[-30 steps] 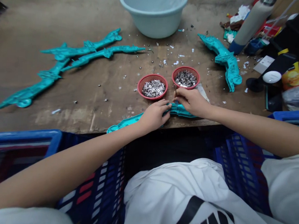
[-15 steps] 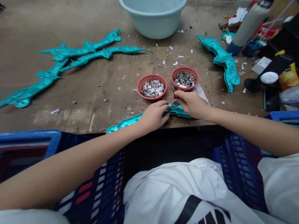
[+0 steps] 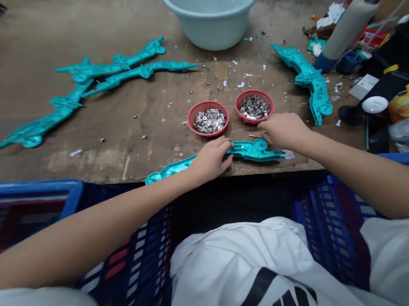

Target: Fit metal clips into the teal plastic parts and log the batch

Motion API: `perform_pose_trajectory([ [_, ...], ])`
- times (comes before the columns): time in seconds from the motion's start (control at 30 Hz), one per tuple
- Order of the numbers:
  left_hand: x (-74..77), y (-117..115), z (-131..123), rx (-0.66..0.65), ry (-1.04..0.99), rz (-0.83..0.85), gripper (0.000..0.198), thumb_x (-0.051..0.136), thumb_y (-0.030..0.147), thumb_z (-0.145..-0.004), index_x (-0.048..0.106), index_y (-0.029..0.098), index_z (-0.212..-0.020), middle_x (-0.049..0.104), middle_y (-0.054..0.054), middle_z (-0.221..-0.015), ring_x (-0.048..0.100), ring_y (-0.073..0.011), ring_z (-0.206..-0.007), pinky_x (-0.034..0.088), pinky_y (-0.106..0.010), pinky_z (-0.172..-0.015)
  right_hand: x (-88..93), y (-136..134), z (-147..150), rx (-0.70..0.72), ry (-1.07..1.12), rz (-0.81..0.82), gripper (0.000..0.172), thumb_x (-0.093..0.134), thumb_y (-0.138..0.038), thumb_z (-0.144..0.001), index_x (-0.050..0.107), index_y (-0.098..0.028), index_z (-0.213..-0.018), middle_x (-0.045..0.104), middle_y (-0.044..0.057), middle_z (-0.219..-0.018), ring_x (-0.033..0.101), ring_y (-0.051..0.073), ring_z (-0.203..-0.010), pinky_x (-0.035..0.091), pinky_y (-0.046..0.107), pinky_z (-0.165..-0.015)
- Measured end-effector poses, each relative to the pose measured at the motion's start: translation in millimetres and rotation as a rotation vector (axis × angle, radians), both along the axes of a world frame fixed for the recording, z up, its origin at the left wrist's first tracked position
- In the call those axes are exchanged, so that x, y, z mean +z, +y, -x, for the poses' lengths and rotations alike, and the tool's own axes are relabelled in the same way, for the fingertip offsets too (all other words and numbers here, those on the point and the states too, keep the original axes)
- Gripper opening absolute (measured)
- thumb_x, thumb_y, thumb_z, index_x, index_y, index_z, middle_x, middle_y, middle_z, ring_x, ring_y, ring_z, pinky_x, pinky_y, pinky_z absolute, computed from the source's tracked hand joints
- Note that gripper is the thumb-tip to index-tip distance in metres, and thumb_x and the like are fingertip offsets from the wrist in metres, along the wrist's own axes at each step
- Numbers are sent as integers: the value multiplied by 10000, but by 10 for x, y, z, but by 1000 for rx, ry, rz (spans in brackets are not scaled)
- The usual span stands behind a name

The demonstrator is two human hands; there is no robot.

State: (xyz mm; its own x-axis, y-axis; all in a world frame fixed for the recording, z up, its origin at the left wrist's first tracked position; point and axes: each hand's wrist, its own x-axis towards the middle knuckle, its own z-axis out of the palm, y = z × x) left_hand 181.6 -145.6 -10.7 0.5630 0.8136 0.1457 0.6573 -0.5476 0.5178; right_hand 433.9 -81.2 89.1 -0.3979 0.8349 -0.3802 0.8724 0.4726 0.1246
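Observation:
A long teal plastic part (image 3: 256, 150) lies along the table's front edge, its moulded ribs and round boss facing up. My left hand (image 3: 211, 159) is wrapped over its middle and grips it, hiding that stretch. Just above the part's right end is my right hand (image 3: 284, 130), fingers pinched around a thin slim tool (image 3: 257, 136) that points left; its exact kind is too small to tell. Close beyond my hands stand two red baskets: the left basket (image 3: 190, 124) and the right basket (image 3: 239, 117), both filled with small shiny metal pieces.
More teal parts (image 3: 63, 109) lie at the left, and another teal part (image 3: 311, 81) at the right. A pale basin (image 3: 207, 28) stands at the back. A bottle (image 3: 346, 34) and clutter occupy the right. Blue crates (image 3: 73, 200) flank me below the table edge.
My right hand has moved right, away from the part's middle, with the thin tool, uncovering the part's right end. My left hand stays in place on the part.

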Motion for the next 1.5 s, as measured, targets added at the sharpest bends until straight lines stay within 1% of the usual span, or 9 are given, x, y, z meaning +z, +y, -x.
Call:
perform_pose_trajectory([
  [0.23,49,10,-10,-2,14,29,187,596,226,-1034,715,182,-1171,754,-169,-1304,740,-328,-1195,619,-473,-1079,-346,-122,29,555,405,101,302,652,-328,-1070,839,-213,-1277,823,136,-1217,699,279,-1025,503,395,-853],
  [0.5,35,45,-24,6,1,80,220,579,247,-1031,731,179,-1175,762,-166,-1306,727,-326,-1227,598,-484,-1114,-303,-64,45,594,309,124,248,791,-329,-993,860,-209,-1200,817,122,-1198,702,287,-1000,493,380,-792],
  [0.6,210,157,63,-76,67,175,297,597,322,-1039,742,168,-1247,765,-159,-1344,721,-327,-1285,577,-480,-1163,-309,-42,43,593,291,128,241,798,-324,-979,867,-244,-1196,802,108,-1237,702,279,-1025,485,354,-765],
  [0.7,499,246,280,-149,258,255,535,658,424,-1038,654,164,-1506,690,-178,-1542,667,-354,-1428,533,-477,-1229,-360,-12,5,590,309,148,295,778,-329,-985,859,-258,-1260,779,111,-1280,696,272,-1029,501,351,-779],
  [0.83,735,190,585,-41,637,332,847,804,499,-947,493,143,-1650,677,-224,-1556,685,-420,-1403,582,-493,-1145,-450,56,-58,555,399,173,384,766,-386,-981,843,-276,-1341,757,124,-1239,679,290,-1039,548,393,-853],
  [0.93,693,80,674,17,803,386,759,811,497,-941,571,140,-1567,674,-233,-1551,692,-425,-1389,617,-478,-1079,-509,89,-87,534,462,163,366,787,-428,-973,864,-257,-1287,724,169,-1326,645,382,-1244,556,551,-1055],
  [1.07,560,25,631,47,807,373,515,724,433,-1008,670,192,-1460,749,-202,-1449,738,-409,-1318,632,-467,-1038,-556,48,-117,495,581,116,435,792,-455,-987,806,-232,-1360,569,211,-1626,486,437,-1538,431,691,-1254],
  [1.33,513,63,583,-7,657,362,540,746,298,-963,690,196,-1491,765,-217,-1426,773,-427,-1261,636,-485,-1024,-321,-100,203,681,436,163,747,820,-320,-997,537,-329,-1688,321,247,-1819,306,442,-1691,351,717,-1294],
  [1.5,389,57,600,-111,486,288,616,779,269,-925,669,235,-1531,774,-191,-1428,768,-402,-1291,623,-456,-1062,-302,-103,716,881,178,298,757,877,-281,-943,596,-353,-1643,450,234,-1746,499,432,-1569,475,600,-1208],
])
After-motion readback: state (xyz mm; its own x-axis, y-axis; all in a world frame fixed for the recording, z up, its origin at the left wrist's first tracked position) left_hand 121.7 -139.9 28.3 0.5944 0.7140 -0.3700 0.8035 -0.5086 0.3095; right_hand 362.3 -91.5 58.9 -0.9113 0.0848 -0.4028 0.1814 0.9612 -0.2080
